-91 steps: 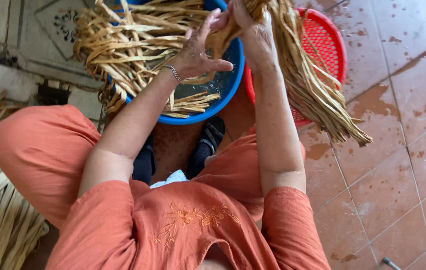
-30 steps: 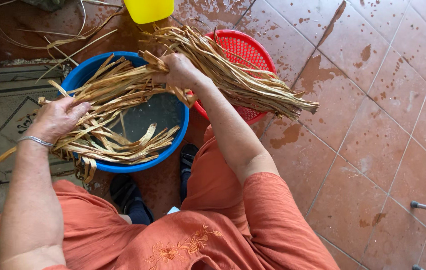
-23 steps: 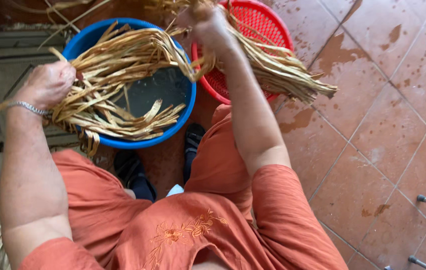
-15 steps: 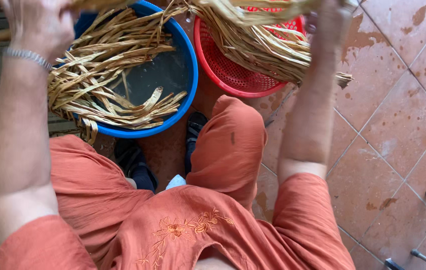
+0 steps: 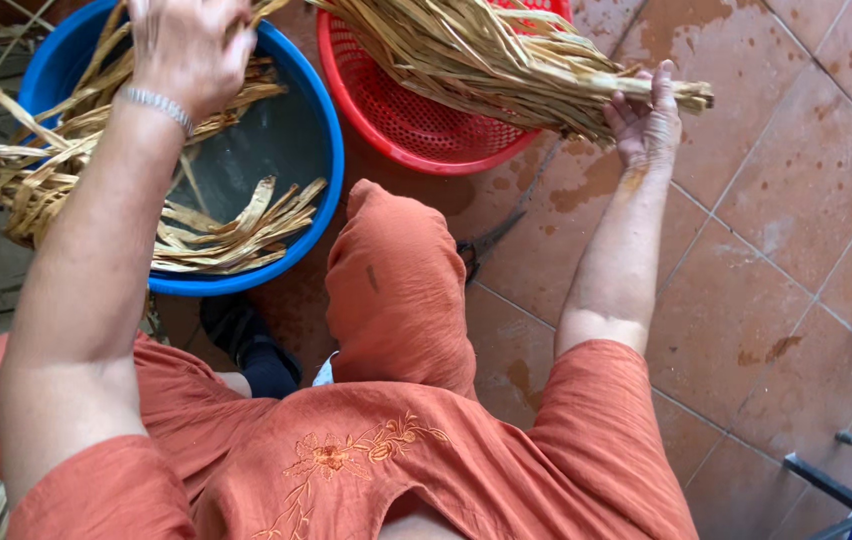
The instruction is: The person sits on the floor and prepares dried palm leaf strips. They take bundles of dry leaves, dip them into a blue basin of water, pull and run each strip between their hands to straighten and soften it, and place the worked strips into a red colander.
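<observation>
Straw bundle (image 5: 506, 60) swung right in right hand (image 5: 646, 120); left hand (image 5: 186, 50) raised higher.

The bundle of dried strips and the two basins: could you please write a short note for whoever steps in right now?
Right hand: closed on one end of a bundle of dried strips, which lies across the red basket.
Left hand: raised over the blue basin, fingers on the loose strips draped over its rim; the grip itself is cut off at the frame's top edge.
Done: one bundle gathered and out of the blue basin.
Left: loose strips remain in the blue basin, some in the water, some hanging over the left side. Scissors lie on the tiled floor beside the knee.
</observation>
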Demonstrator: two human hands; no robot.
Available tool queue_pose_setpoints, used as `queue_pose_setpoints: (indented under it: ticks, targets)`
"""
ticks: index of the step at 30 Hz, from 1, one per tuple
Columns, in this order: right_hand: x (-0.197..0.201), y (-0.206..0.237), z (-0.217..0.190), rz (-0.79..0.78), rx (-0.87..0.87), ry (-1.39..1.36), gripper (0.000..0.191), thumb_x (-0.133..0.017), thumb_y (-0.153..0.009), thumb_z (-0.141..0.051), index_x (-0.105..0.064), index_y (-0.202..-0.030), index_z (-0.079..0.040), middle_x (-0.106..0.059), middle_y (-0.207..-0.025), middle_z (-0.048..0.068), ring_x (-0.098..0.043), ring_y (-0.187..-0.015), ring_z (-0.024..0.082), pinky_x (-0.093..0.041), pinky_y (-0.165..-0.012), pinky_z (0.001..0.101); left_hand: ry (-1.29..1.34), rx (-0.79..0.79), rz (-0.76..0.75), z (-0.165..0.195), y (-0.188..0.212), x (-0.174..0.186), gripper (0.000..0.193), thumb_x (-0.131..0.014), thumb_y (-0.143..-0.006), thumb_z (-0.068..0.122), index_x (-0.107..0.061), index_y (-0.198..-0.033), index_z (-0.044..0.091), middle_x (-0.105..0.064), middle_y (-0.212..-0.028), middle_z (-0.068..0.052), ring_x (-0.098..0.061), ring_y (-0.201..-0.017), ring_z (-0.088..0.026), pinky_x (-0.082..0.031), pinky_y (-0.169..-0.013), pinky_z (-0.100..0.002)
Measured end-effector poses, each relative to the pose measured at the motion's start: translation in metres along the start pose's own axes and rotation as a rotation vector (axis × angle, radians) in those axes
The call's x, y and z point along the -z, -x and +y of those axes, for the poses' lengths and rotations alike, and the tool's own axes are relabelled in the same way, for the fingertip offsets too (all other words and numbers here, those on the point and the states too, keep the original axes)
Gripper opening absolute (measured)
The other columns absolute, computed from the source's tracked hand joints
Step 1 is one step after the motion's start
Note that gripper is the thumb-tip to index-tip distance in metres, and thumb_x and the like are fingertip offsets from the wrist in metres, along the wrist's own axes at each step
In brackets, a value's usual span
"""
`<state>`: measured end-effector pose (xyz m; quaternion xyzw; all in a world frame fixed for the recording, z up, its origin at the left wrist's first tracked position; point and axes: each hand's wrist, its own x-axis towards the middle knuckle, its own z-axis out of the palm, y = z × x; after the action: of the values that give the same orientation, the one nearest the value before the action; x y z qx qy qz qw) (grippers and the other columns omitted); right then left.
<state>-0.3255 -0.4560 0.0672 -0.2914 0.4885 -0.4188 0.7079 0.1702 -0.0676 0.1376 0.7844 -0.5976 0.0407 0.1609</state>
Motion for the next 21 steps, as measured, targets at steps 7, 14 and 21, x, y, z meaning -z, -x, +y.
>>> queue_pose_setpoints:
  ticks: [7,14,21]
  targets:
    - [0.002,-0.004,0.017,-0.005,0.085,0.139,0.039,-0.078,-0.091,-0.036,-0.063,-0.105,-0.003,-0.074,-0.090,0.016,-0.076,-0.068,0.026,-0.060,-0.057,0.0387,0.290,0.259,-0.175,-0.011,0.128,-0.045,0.014,-0.073,-0.098,0.025,-0.079,-0.106,0.014,-0.072,-0.098,-0.014,-0.069,-0.096,-0.033,-0.052,-0.089,-0.047]
    - [-0.020,0.036,-0.002,0.147,0.094,0.763,0.045,-0.079,-0.091,-0.056,-0.060,-0.077,-0.017,-0.053,-0.050,-0.003,-0.045,-0.035,0.005,-0.027,-0.030,0.0236,0.427,0.426,-0.217,-0.003,0.194,-0.076,0.017,-0.072,-0.096,0.022,-0.077,-0.105,0.008,-0.071,-0.098,-0.018,-0.068,-0.094,-0.036,-0.055,-0.087,-0.046]
    - [-0.125,0.084,-0.007,-0.414,0.350,0.955,0.035,-0.075,-0.112,-0.027,-0.068,-0.087,-0.003,-0.063,-0.070,0.003,-0.052,-0.049,0.008,-0.038,-0.041,0.0248,0.174,0.432,0.007,0.027,0.191,-0.099,0.038,-0.069,-0.092,0.029,-0.069,-0.117,0.000,-0.068,-0.106,-0.020,-0.059,-0.110,-0.042,-0.037,-0.104,-0.061]
